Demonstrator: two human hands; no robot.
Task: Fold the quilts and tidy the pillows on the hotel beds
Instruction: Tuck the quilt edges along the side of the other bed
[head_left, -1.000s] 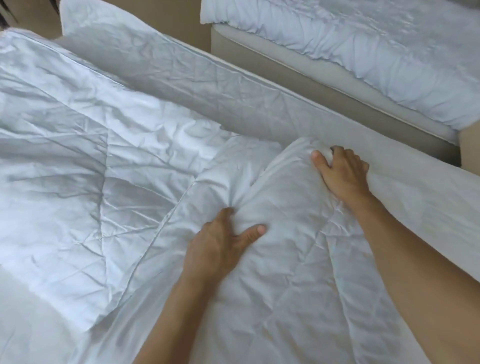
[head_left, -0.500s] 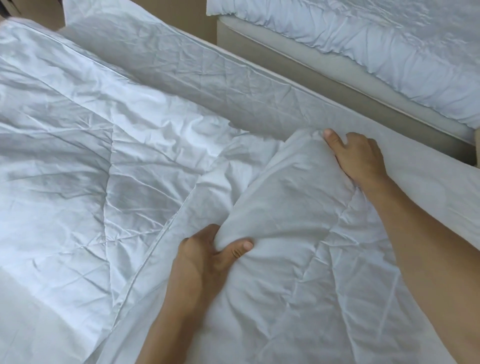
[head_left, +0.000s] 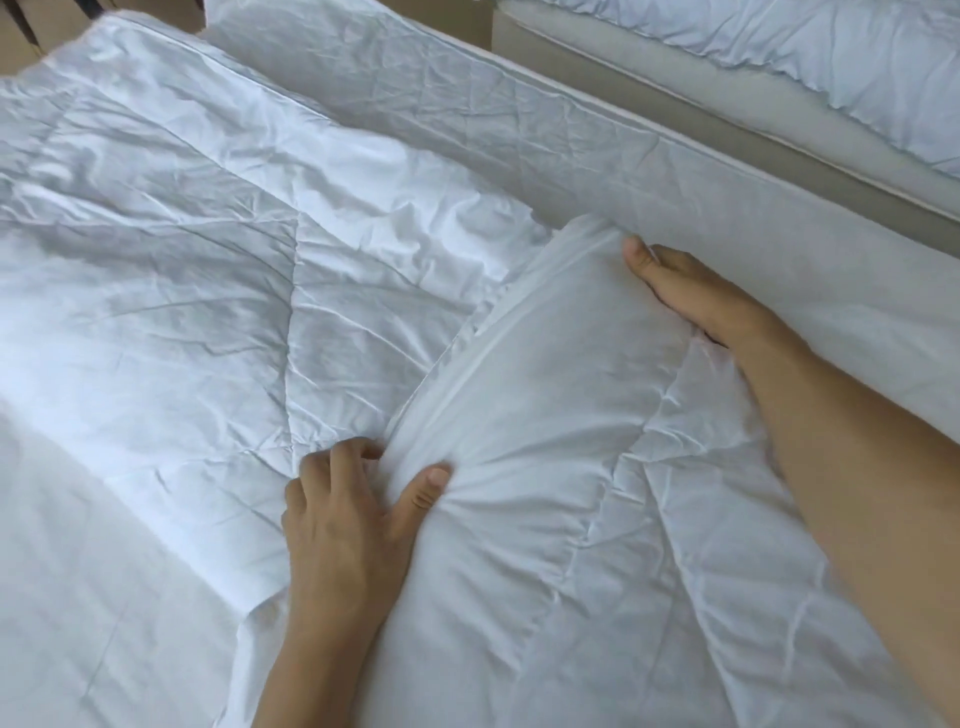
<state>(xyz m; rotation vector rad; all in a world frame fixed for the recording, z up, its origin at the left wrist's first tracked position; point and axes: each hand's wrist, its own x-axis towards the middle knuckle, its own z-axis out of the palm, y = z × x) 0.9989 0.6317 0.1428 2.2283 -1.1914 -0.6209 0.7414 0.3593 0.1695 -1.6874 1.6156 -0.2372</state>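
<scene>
Quilt (head_left: 545, 374) fold at frame centre: left hand (head_left: 343, 525) pinches its edge, right hand (head_left: 696, 296) clamped on far corner, prob. to keep layers aligned w/ fold.

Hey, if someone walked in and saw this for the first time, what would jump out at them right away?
First, the two bare hands gripping a raised fold of the white quilt in the middle: the left hand pinches its near end, the right hand holds the far end. Around them, the wrinkled quilt spreads over the whole near bed. At top right stands a second bed with its own rumpled white bedding.
</scene>
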